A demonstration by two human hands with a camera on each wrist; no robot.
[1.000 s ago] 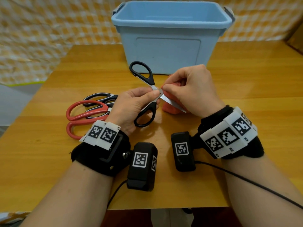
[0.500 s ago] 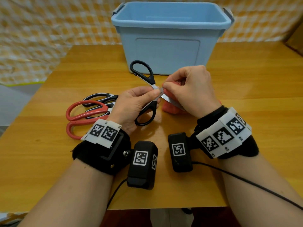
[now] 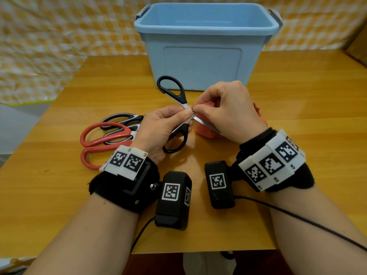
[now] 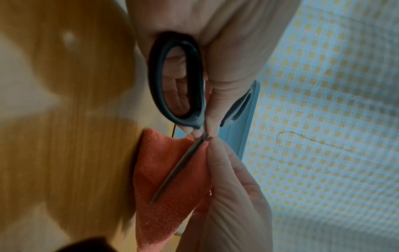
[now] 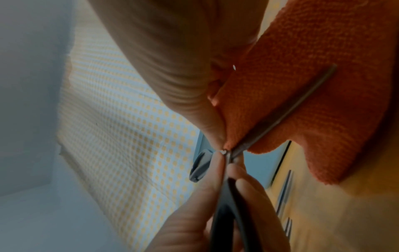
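Observation:
Black-handled scissors (image 3: 179,114) (image 4: 179,85) are held above the wooden table (image 3: 59,195). My left hand (image 3: 164,126) pinches them at the pivot, thumb on top. My right hand (image 3: 224,110) holds an orange cloth (image 3: 206,132) (image 4: 166,170) (image 5: 313,81) and pinches it against the blade by the pivot. The steel blade (image 4: 177,168) (image 5: 280,110) lies across the cloth, its tip pointing toward me. Most of the cloth hides under the right hand in the head view.
A light blue plastic bin (image 3: 204,42) stands open just behind the hands. Red-handled scissors (image 3: 103,143) and black-and-white-handled scissors (image 3: 121,122) lie on the table at the left. Checked fabric hangs behind the table.
The right hand's fingertips have slid up the blade toward the pivot with the cloth. The left hand and scissors have stayed almost still.

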